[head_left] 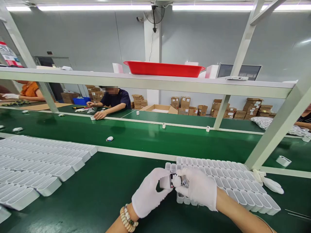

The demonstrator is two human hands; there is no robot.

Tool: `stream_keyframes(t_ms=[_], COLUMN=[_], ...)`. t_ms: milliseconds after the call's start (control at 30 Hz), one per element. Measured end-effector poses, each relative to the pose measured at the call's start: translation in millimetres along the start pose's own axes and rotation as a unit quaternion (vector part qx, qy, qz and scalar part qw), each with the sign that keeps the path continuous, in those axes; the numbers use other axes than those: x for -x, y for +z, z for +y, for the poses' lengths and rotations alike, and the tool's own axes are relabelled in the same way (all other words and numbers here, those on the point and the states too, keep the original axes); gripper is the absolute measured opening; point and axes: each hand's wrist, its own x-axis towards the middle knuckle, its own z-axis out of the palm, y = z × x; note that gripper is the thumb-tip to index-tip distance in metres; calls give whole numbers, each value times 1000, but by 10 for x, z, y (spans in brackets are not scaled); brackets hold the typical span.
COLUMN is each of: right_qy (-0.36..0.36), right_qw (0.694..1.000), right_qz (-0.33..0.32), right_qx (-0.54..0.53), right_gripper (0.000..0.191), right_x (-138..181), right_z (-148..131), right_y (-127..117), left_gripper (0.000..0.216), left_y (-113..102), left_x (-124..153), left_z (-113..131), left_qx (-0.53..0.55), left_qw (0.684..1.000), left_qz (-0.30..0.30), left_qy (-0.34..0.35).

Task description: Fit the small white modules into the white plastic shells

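My left hand [152,192], in a white glove, pinches a small white plastic housing [165,183] between thumb and fingers. Facing it, my right hand [200,187], gloved as well, grips a small white part [177,181] with dark inner pieces. The two pieces meet or nearly meet; my fingers hide the exact contact. Behind and beneath my right hand, rows of open white plastic cups [233,184] stand close together on the green bench. A bead bracelet circles my left wrist.
More rows of white housings [46,161] cover the bench at left. Beyond a pale rail runs a green belt [145,136] with a small white part [109,138] on it. A shelf [145,82] bearing a red tray [165,69] crosses ahead. A co-worker [116,100] sits opposite.
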Motion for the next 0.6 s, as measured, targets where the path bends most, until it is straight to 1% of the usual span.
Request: stream_keyframes(t_ms=[167,300,367,400,433,533,567,600], right_qy=[35,45,38,35,35,60,71,77], right_qw=[999,997,995,993,991,980,976,972], right_qz=[8,-19,-27,-24,-17,-10,-18,-29], right_qx=[-33,-51,-85,-107,-129,-187,-203,-218], right_gripper=[6,9,9,12,23,72,82,87], right_x=[19,-4,-26,-36,-45,-60,-61,-59], right_z=[10,-25,-29,-23,-12,43,64,83], right_y=[42,31,24,24,28,53,65,78], left_gripper=[36,34,36,38,40,43,45,46], left_y=[-14,-22,-9,1,14,50,59,65], left_x=[-10,-20,-13,-6,4,39,51,61], left_z=[41,68,63,56,50,39,40,45], left_qx=[2,23,42,54,66,104,120,138], left_qw=[1000,1000,999,997,996,987,984,980], left_qz=[2,-2,-5,-6,-6,5,11,17], left_qy=[-1,-10,-31,-48,-67,-119,-131,-140])
